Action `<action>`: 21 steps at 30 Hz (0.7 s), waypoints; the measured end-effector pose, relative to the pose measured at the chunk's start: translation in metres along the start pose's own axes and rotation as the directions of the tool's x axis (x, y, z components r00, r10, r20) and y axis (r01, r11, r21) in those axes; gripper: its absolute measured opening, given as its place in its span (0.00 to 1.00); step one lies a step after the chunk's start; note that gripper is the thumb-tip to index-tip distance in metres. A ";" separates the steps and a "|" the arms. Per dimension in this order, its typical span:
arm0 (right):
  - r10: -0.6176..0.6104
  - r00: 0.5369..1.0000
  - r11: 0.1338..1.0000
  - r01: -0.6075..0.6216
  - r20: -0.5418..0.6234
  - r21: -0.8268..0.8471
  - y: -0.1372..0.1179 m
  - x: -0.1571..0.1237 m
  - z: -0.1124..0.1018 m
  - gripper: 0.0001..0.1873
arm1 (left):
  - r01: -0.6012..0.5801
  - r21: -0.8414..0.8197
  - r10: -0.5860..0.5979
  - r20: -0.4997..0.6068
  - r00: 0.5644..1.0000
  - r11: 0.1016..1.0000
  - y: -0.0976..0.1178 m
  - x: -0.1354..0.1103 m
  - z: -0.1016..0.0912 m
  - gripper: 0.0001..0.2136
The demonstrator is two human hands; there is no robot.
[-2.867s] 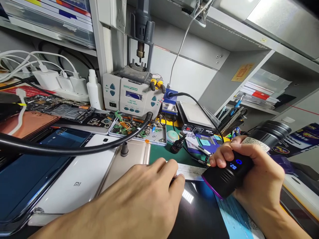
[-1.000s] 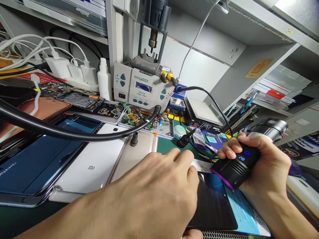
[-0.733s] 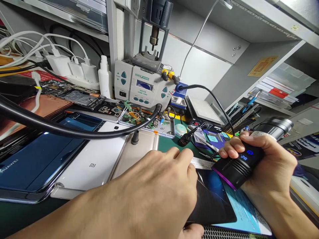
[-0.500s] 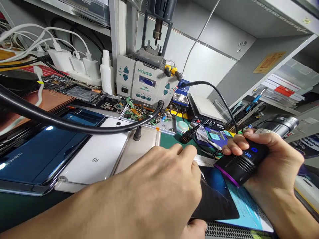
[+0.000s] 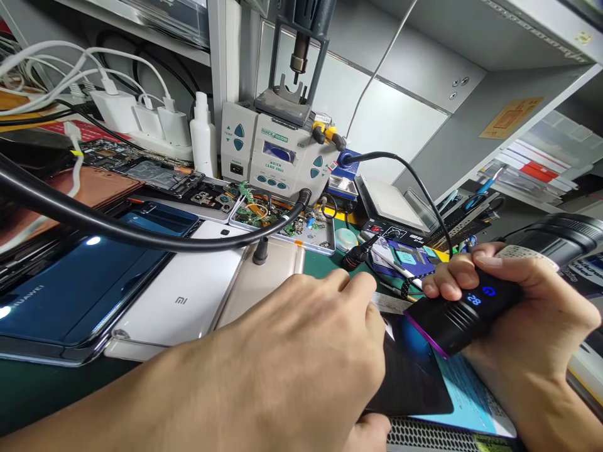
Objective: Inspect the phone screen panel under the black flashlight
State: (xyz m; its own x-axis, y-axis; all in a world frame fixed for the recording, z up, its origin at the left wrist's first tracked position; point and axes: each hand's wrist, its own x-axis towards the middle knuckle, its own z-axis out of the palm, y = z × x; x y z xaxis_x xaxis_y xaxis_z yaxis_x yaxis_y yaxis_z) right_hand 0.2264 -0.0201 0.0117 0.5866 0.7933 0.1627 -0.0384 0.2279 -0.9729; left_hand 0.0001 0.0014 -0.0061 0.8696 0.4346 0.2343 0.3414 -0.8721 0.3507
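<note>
From the lower left my left hand [image 5: 311, 351] reaches over a thin, dark, glossy panel [image 5: 419, 383], its fingers curled at the panel's left edge and the thumb below. The fingertips are mostly hidden behind the back of the hand. My right hand [image 5: 513, 307] grips a black cylindrical hand-held lamp [image 5: 464, 317] with a purple rim and a lit blue display. Its rim end sits just over the panel's upper right part, where a blue glow falls. Under the panel lie a light blue sheet [image 5: 480, 395] and a metal mesh surface [image 5: 419, 433].
Phones lie to the left: a blue phone [image 5: 85, 282], a white phone [image 5: 183, 289] and a gold phone [image 5: 264, 285]. A thick black hose [image 5: 141, 238] crosses above them to a hot-air station [image 5: 277, 154]. Behind are a parts tray [image 5: 332, 235] and a white bottle [image 5: 203, 141].
The lamp has shifted slightly right and tilted with my right hand. A blue glow now shows on the panel under its rim. My left hand has hardly moved.
</note>
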 end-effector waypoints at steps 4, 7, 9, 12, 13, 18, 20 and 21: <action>-0.002 1.000 1.000 0.002 -0.004 -0.001 0.001 0.002 0.001 0.06 | -0.001 0.018 0.001 -0.037 0.999 1.000 0.000 -0.002 0.003 0.15; 0.015 1.000 1.000 -0.015 -0.014 0.007 0.002 0.004 0.001 0.06 | -0.010 0.034 0.011 -0.045 0.999 0.999 0.002 -0.001 0.003 0.16; 0.032 0.999 0.999 -0.031 -0.021 0.015 0.002 0.005 0.001 0.07 | -0.014 0.039 0.016 -0.047 0.999 0.999 0.004 0.000 0.004 0.16; 0.059 0.998 0.998 -0.058 -0.026 0.030 0.003 0.006 0.001 0.08 | -0.019 0.046 0.021 -0.045 0.999 0.999 0.004 0.000 0.003 0.16; 0.065 0.997 0.997 -0.064 -0.030 0.034 0.003 0.006 0.001 0.08 | -0.022 0.051 0.024 -0.046 0.999 0.998 0.004 0.000 0.003 0.16; 0.071 0.997 0.997 -0.070 -0.041 0.036 0.001 0.006 0.000 0.07 | -0.043 0.068 0.047 -0.056 0.997 0.997 0.001 -0.002 -0.002 0.15; 0.065 0.997 0.997 -0.063 -0.040 0.038 0.001 0.005 -0.001 0.06 | -0.031 0.076 0.036 -0.062 0.997 0.997 0.001 -0.002 -0.003 0.14; 0.060 0.997 0.998 -0.059 -0.040 0.038 0.000 0.005 -0.002 0.06 | -0.028 0.079 0.033 -0.071 0.997 0.996 0.001 -0.002 -0.003 0.14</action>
State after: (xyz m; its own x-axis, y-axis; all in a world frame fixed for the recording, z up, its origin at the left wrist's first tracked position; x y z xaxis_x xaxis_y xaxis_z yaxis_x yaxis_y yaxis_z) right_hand 0.2308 -0.0169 0.0119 0.6150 0.7825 0.0972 -0.1037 0.2025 -0.9738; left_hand -0.0027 0.0007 -0.0035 0.8529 0.4203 0.3098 0.3445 -0.8988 0.2711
